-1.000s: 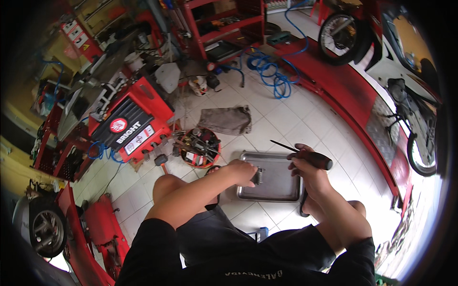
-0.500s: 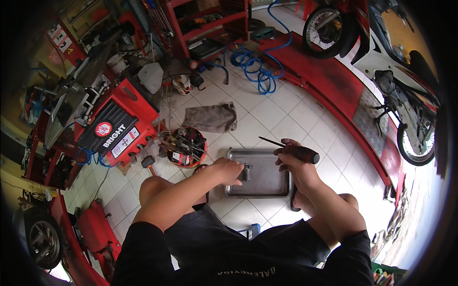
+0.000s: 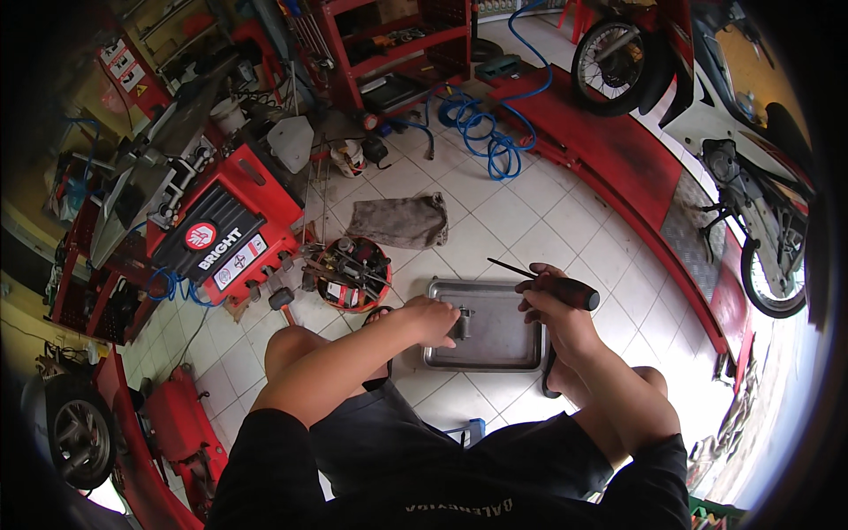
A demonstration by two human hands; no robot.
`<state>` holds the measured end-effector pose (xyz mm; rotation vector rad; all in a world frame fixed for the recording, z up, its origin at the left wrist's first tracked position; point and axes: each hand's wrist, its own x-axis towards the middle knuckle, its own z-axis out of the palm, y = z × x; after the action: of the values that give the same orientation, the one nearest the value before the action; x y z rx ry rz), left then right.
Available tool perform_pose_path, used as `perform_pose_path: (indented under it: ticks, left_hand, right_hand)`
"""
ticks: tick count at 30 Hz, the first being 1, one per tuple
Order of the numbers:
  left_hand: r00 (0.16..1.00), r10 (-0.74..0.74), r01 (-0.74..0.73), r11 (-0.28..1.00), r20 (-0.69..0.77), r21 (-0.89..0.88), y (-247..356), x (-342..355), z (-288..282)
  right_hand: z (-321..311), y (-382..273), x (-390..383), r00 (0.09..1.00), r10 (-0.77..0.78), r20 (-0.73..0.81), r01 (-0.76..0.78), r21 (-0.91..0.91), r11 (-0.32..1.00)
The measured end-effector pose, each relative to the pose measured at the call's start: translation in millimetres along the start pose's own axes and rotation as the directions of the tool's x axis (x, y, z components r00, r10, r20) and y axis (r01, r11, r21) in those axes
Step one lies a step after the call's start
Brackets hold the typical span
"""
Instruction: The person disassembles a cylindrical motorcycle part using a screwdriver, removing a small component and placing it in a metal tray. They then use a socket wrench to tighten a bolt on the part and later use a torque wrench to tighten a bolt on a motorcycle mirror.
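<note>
The person squatted on the white tiled floor over a shallow metal tray that lay flat on the tiles between the knees. The left hand was closed on a small grey metal part, fingers wrapped about it, holding it upright over the tray's left edge, close to the tray's floor; whether it touched the tray could not be told. The right hand was clamped round the black handle of a screwdriver, whose thin shaft pointed up and left, away from the part, above the tray's far edge.

The step in hand looked like steadying the part so the tool could be set to it. The next move would seem to call for swinging the tip round and down to the part while the left hand kept it from turning.

Beyond the tray's far left corner stood a red round container of tools, and further off a grey rag lay on the tiles. A red machine stood at the left, a coiled blue hose farther back, and a motorcycle on a red ramp at the right.
</note>
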<state>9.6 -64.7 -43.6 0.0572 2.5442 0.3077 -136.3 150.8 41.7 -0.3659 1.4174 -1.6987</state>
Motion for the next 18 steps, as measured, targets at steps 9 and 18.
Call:
perform_pose_path:
  ticks: [9,18]
  left_hand:
    - [0.999,0.031,-0.032,0.999,-0.026,-0.014,-1.5,0.2,3.1]
    - [0.997,0.068,-0.069,0.997,-0.034,-0.033,1.4,1.0,0.3]
  right_hand:
    - [1.8,0.7,-0.5,1.0,0.0,0.021,0.0,-0.015,1.0]
    - [2.0,-0.8,-2.5,0.999,-0.02,0.03,0.021,-0.031,0.999]
